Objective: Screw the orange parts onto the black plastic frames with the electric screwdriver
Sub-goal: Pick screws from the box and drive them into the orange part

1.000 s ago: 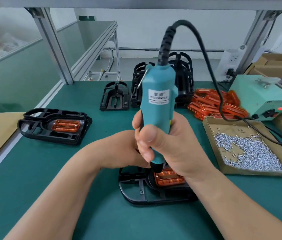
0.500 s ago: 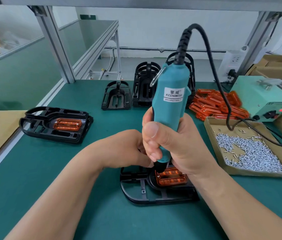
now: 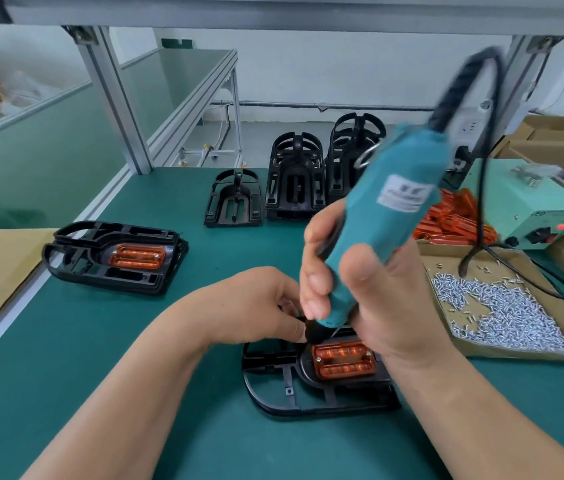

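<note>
The right hand (image 3: 370,306) is clamping the rigid, probably top-heavy electric screwdriver (image 3: 394,216) low on its barrel. The left hand (image 3: 249,306) is curling beside the tip, and I cannot tell whether it is holding anything.

Screwdriver (image 3: 382,233) in right hand (image 3: 367,292) has tilted from upright to leaning top-right, its tip lifting just off the orange part (image 3: 342,358).

Bright even light, motion-blurred screwdriver (image 3: 394,223)
</note>
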Demonstrator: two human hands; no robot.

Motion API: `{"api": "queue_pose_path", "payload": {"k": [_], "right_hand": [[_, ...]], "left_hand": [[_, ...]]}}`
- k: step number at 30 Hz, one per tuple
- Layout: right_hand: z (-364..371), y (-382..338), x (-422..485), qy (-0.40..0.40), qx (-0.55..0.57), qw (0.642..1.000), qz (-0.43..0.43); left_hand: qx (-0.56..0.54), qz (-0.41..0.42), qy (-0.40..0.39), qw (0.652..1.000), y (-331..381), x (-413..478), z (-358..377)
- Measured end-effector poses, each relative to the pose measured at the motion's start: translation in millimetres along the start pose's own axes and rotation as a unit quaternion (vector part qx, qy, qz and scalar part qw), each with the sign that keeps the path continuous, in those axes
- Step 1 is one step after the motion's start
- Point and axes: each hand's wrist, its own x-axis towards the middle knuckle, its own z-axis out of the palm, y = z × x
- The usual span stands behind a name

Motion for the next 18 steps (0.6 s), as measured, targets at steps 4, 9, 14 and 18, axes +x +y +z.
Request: {"api": "queue_pose_path", "payload": {"k": [4,9,14,18], "right_hand": [[-13,-10,3,0.049,0.036,0.997,-0.044],[-47,-13,1,0.199,0.085,0.975,-0.042],[-70,-17,0,0.331,0.120,0.935,-0.050],[-77,-13,-4,0.406,0.127,0.903,-0.053]], "left_hand": [[0.012,0.008,-0.002,1.000,-2,0,0],[0.058,-0.014,0.011,0.998,-2,-2,0],[0.095,0.028,0.044,0.994,9,-7,8],[0.153,0.052,-0.019,0.987,22,-13,17]]}}
